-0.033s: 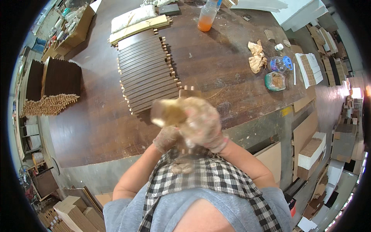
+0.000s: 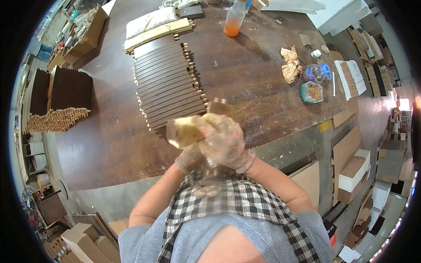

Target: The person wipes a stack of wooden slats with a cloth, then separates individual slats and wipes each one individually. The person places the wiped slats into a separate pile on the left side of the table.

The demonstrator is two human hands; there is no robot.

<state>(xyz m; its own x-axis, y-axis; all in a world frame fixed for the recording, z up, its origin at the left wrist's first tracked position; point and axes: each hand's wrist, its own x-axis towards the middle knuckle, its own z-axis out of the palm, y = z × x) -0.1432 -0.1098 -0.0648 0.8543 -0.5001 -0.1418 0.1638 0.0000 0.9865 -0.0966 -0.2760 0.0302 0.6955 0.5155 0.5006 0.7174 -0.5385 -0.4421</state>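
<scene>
My right hand [image 2: 224,142], in a pale work glove with pink marks, closes around a yellowish folded pad [image 2: 183,131], smeared by motion; whether it is cloth or sandpaper I cannot tell. Below it, my gloved left hand [image 2: 189,158] is curled and partly hidden. A brown wooden slat [image 2: 220,106] with light dowel ends pokes out past my right hand, and its near part runs blurred toward my apron. My left hand seems to grip this slat. Just beyond lies a row of dark slats [image 2: 169,83] with dowels at both ends.
A dense stack of dark slats [image 2: 70,90] stands at the table's left. Farther back are a bottle of orange liquid [image 2: 233,26] and a white bundle [image 2: 151,22]. At right sit a crumpled tan cloth [image 2: 290,65], a blue-capped bottle [image 2: 316,72] and a green-tinted jar [image 2: 312,93].
My right hand and the pad have shifted slightly left and toward me. The slat's dowel end has moved a little to the right.
</scene>
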